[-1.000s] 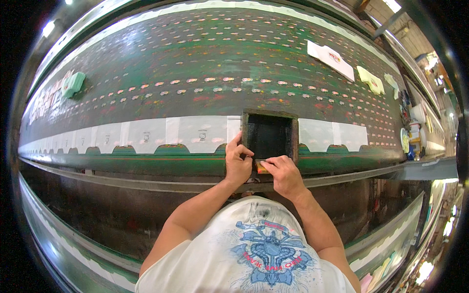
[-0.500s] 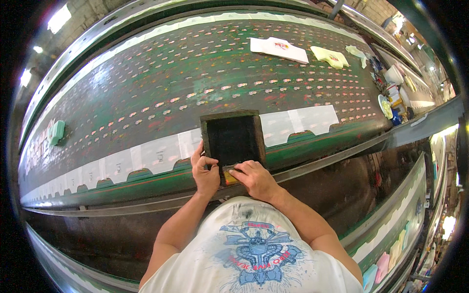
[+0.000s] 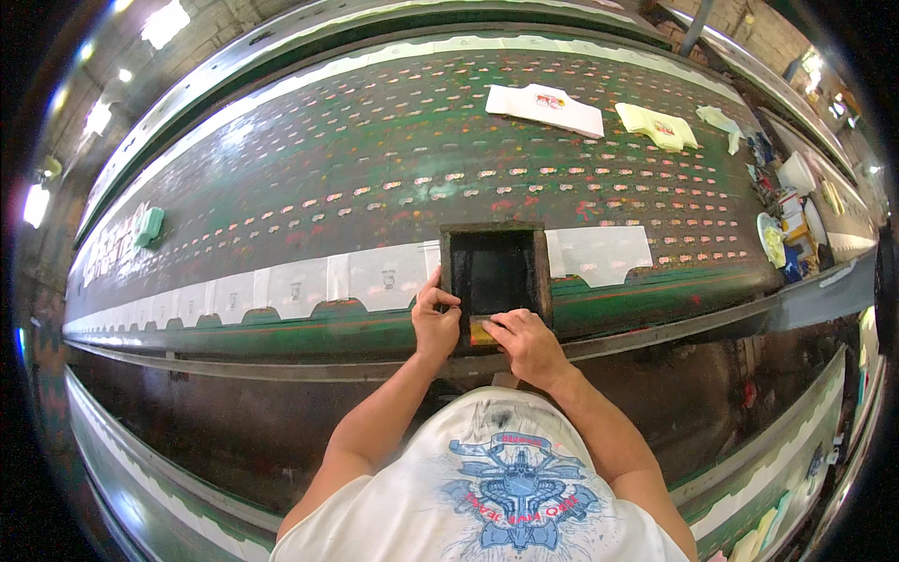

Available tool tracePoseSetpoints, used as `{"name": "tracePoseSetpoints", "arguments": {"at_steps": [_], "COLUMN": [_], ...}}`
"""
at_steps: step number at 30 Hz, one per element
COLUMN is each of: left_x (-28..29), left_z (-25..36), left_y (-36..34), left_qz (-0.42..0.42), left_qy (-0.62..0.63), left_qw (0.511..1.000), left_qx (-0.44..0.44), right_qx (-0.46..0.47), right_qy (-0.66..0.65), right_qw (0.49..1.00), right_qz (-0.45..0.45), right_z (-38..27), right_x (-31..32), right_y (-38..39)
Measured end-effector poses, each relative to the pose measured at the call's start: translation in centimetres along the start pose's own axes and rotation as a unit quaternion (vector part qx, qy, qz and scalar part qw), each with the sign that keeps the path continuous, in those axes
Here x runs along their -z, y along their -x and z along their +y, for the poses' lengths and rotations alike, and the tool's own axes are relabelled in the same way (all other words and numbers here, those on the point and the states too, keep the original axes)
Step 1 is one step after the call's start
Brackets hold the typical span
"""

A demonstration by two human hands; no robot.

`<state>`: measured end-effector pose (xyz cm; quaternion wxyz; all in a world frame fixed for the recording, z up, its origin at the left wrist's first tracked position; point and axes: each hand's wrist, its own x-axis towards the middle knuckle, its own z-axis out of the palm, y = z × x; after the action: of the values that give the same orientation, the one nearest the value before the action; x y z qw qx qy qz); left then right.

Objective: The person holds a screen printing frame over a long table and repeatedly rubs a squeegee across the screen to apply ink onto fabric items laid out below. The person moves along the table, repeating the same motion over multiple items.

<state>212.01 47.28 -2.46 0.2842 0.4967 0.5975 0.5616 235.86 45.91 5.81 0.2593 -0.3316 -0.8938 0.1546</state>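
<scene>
A small printing screen [image 3: 493,272], a dark-stained box-like frame around black mesh, lies over a row of white fabric pieces [image 3: 384,273] at the table's near edge. At its left near corner is my left hand [image 3: 436,323]; one finger stretches along the side rail while the others curl against it. My right hand [image 3: 529,342] is closed on a small squeegee [image 3: 481,332], yellow and reddish where it shows, at the screen's near end. Its blade is hidden by the frame and my fingers. Faint dark prints show on the pieces left of the screen.
Beyond the screen stretches a long, dark green, paint-specked table [image 3: 356,140]. On it are a white printed garment stack [image 3: 545,110], a pale yellow one [image 3: 658,126] and a green bundle [image 3: 150,227]. Containers [image 3: 796,225] crowd the right end. A metal rail [image 3: 655,351] edges the near side.
The screen and both hands have moved right along the white row, and less of the row shows right of the screen. My view has shifted a little too. Both holds look the same.
</scene>
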Motion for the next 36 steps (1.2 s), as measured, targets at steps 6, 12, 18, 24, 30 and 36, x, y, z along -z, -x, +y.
{"name": "tracePoseSetpoints", "arguments": {"at_steps": [6,12,18,24,30,36], "left_x": [-0.4,-1.2,-2.0,-2.0,-1.9,-1.4], "left_z": [0.6,0.6,1.0,0.8,0.8,0.6], "left_y": [0.1,0.2,0.3,0.3,0.3,0.4], "left_qz": [-0.001,0.006,0.008,0.014,0.009,-0.024], "left_qy": [0.041,0.02,0.015,-0.002,-0.009,-0.02], "left_qw": [0.998,0.999,0.999,1.0,1.0,0.999], "left_qx": [0.055,0.036,0.026,0.01,-0.003,0.008], "right_qx": [0.016,0.003,0.025,-0.039,-0.057,-0.063], "right_qy": [0.001,0.009,0.03,-0.002,0.036,0.048], "right_qw": [1.0,0.998,0.996,0.97,0.981,0.997], "right_qz": [-0.024,-0.056,-0.086,-0.24,-0.184,-0.005], "right_z": [0.6,0.4,1.4,4.1,7.4,9.6], "right_x": [1.1,1.9,2.7,4.6,3.7,1.3], "right_y": [-0.3,-0.9,-2.5,-7.4,-12.1,-12.8]}}
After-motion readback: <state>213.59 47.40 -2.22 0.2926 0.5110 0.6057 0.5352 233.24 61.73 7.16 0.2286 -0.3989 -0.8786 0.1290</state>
